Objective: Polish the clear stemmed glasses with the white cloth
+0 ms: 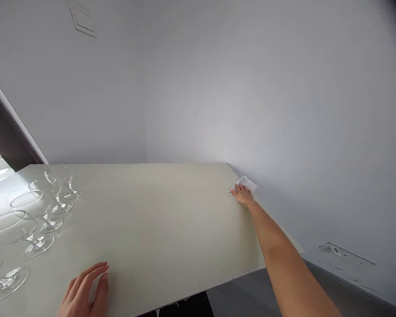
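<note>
My right hand (243,194) lies flat with its fingers spread on a white cloth (248,182), pressing it to the tabletop at the right edge, beside the wall. My left hand (86,293) is near the front edge of the white table (152,211), its fingers slightly bent and apart, holding nothing. Several clear stemmed glasses stand in a row along the table's left side. Among them are a far glass (73,193) and a nearer glass (39,245); the nearest one is cut off by the left frame edge.
Grey-white walls (267,110) meet behind the table, with a switch plate (83,20) at upper left. A socket (335,251) sits low on the right wall. Dark window framing (6,127) is at far left, and grey floor (246,293) shows below the front edge.
</note>
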Demonstrator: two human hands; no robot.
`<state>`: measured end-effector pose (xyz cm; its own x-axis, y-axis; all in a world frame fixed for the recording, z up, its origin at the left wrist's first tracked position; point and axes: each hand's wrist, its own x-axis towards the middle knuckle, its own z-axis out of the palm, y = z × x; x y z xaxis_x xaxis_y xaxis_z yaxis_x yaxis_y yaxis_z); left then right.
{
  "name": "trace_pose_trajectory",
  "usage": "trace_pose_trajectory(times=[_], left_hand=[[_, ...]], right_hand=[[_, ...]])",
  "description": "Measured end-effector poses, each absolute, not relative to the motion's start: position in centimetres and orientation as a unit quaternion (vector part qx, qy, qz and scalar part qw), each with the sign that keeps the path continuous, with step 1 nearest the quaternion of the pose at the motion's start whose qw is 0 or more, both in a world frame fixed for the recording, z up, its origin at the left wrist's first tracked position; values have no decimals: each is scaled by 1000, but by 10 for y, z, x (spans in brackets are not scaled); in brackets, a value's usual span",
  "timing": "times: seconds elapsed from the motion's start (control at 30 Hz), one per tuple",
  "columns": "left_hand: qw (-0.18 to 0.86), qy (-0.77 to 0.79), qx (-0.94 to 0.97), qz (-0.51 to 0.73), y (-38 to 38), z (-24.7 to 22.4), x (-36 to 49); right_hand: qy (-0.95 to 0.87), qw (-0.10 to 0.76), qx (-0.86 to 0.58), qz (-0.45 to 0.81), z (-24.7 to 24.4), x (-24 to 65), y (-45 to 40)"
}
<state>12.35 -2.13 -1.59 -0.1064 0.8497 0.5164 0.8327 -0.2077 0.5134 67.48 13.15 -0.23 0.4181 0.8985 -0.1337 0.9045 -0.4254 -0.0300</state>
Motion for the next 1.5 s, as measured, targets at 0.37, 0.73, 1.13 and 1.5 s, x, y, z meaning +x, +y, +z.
trace_pose_trajectory(times=[0.37,0.73,1.13,1.5], left_hand=[[-6,571,705,420,-24,-10,132],[22,584,704,403,-22,-13,125],[75,624,690,359,-16,-20,119],[46,580,707,403,-23,-14,127]], right_hand=[[617,25,783,-68,-12,602,110],[917,-47,356,-172,-1,348,55],[837,-118,485,-226,20,426,-65],[624,-265,734,-37,-58,646,-37]])
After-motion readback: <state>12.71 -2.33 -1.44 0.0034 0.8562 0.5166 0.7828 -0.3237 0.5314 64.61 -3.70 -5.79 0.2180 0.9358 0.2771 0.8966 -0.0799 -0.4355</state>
